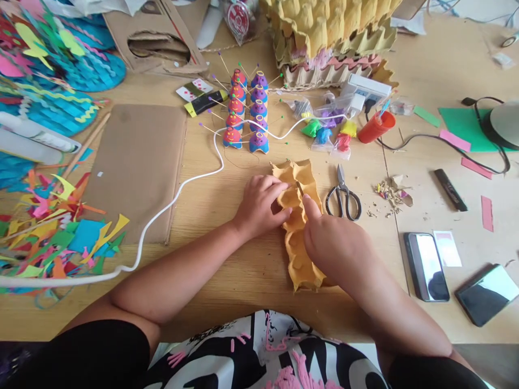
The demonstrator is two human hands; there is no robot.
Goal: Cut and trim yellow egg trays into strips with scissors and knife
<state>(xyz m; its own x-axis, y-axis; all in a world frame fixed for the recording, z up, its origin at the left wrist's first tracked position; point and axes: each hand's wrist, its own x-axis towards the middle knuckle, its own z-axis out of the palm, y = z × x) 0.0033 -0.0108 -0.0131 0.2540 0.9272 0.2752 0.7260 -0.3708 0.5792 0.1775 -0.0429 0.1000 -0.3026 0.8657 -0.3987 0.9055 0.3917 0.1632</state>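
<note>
An egg-carton strip [298,248] lies lengthwise on the wooden surface [206,281], directly in front of the person, cups facing upward. All positions below are referenced to this strip.

Right of the strip's near end: one dark flat device [486,294], one phone [427,267]. The phone lies between the strip and the device.

Right grip [330,229]: over the right edge of the strip, fingers closed, pinching a slim tool [299,188]. The tool is directed at the strip's far half; its working end is small in view and may be a blade.

Left grip [263,208]: at the left edge of the strip's far half; thumb and fingers are parted, tips bearing on the cups.

Just right of the strip's far half: scissors [343,197], handles toward the person. Farther right: a black marker [450,189]. Left of the strip, well apart: a cardboard sheet [133,173].

Beyond the strip, to the left: two rows of painted cup figures [258,141] fitted with pins. Beyond it, to the right: bagged coloured lumps [323,135] and a tilted red cup [376,127]. Farthest beyond the strip: stacked egg trays [332,32].
</note>
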